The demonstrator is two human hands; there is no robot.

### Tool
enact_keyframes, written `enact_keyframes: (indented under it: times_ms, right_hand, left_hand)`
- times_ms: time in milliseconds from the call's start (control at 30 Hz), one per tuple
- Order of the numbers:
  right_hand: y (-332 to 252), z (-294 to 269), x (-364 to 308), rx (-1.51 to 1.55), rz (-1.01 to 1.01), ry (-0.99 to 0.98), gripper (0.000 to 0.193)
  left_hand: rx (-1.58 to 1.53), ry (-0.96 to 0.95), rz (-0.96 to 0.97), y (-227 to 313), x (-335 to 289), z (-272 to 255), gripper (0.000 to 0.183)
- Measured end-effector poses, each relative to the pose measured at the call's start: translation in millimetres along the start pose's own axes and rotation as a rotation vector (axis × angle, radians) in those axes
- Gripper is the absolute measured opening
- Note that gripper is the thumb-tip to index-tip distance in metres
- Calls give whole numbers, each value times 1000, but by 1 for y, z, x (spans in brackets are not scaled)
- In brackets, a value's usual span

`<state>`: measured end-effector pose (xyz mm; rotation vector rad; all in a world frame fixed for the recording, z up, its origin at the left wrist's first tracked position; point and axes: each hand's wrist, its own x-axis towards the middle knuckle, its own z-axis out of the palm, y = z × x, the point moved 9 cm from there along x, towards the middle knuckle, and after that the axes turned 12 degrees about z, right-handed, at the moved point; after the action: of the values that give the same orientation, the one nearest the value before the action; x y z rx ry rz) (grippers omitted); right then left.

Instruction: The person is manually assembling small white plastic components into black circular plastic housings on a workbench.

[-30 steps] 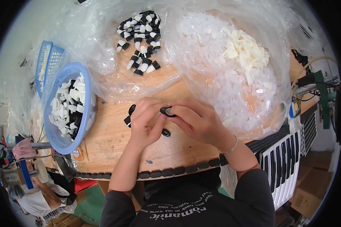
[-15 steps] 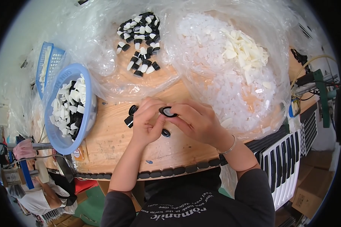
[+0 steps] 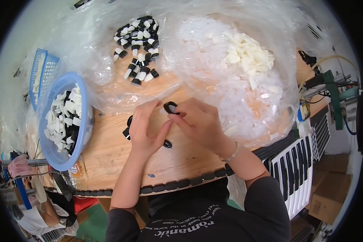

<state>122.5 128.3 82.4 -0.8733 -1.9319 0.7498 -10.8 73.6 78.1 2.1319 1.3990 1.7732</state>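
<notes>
Between the thumb and fingers of my right hand (image 3: 199, 123) is a round black cap (image 3: 167, 105), tilted so that its rim and pale inside show. My left hand (image 3: 143, 129) is close by on the left, thumb and index finger apart, with nothing visible between them. Some of its fingers are hidden. Beside it lie a black cap (image 3: 126, 133) and a second black piece (image 3: 129, 120), partly covered by the hand. Under the left thumb another round black cap (image 3: 167, 144) rests on the wooden table (image 3: 109, 153).
A blue basin (image 3: 86, 133) holds white and black pieces at left, with a blue basket (image 3: 50, 66) behind. Black-and-white capped pieces (image 3: 139, 44) lie at the back on plastic sheeting. Translucent chips (image 3: 213, 52) and cream flakes (image 3: 250, 56) spread at right. Black padding (image 3: 171, 186) lines the near edge.
My left hand has come away from the cap, its thumb and index finger now spread. The right hand still pinches the cap, now tipped more on edge. The whole view has shifted slightly.
</notes>
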Motion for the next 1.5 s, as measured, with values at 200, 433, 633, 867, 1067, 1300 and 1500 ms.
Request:
enact_keyframes:
  times_ms: [200, 433, 633, 867, 1067, 1300, 1500]
  right_hand:
    - [-29, 1, -8, -128, -176, 50, 19]
    - [14, -25, 25, -21, -82, -38, 14]
    - [103, -20, 34, -433, -34, -205, 18]
    - [123, -8, 38, -465, 150, -191, 5]
    - [109, -19, 40, -565, 87, -25, 7]
    - [79, -46, 32, 447, 505, -86, 8]
    - [39, 5, 5, 654, 621, -461, 10]
  left_hand:
    - [140, -42, 210, 15, -5, 2, 48]
    - [9, 62, 67, 0, -6, -14, 46]
    - [-33, 64, 5, -7, -1, -14, 47]
    - [-66, 13, 5, -6, -2, -12, 46]
    - [-8, -20, 48, -1, 0, -6, 45]
    - [40, -34, 55, -5, -2, -5, 44]
    - [44, -68, 105, -2, -3, 2, 48]
